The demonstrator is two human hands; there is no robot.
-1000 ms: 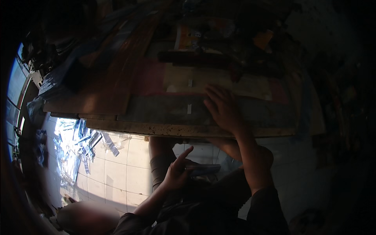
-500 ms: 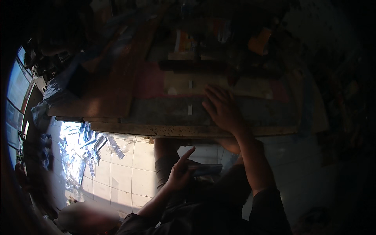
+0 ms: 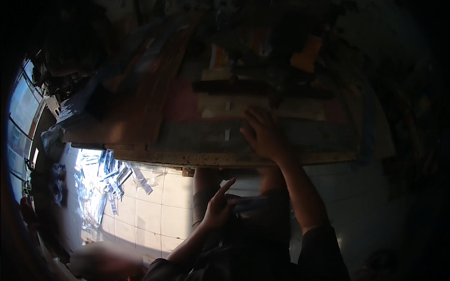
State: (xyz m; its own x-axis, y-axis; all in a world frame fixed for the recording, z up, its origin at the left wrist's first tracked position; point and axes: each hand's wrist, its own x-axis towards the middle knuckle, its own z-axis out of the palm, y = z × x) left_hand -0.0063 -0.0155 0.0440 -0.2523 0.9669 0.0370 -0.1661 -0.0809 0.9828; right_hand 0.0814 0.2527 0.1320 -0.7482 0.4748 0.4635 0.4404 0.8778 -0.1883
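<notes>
In dim light, my right hand [image 3: 267, 136] lies on the worktable with its fingers somewhat spread. Its fingertips rest at the near edge of a pale strip [image 3: 215, 108], which lies on a pink-red sheet [image 3: 180, 103]. Beyond the strip stretches a long dark bar [image 3: 229, 87]. Below the table edge, over my lap, my left hand [image 3: 217, 208] has one finger extended and the others closed round a flat dark piece [image 3: 253, 203]. That piece is blurred, and its kind cannot be made out. Two small light strips, one a tab [image 3: 227, 135], lie left of my right hand.
A brown board [image 3: 112, 126] covers the table's left part, beside a crumpled plastic bag [image 3: 68, 112]. The wooden table edge [image 3: 234, 159] runs across in front of me. Shiny plastic strips [image 3: 101, 180] litter the sunlit tiled floor [image 3: 147, 206]. An orange piece [image 3: 307, 54] stands at the back.
My legs have shifted beneath the table, the right one straightening. The table sits slightly lower in view. My right hand stays on it, while my left still holds the flat dark piece.
</notes>
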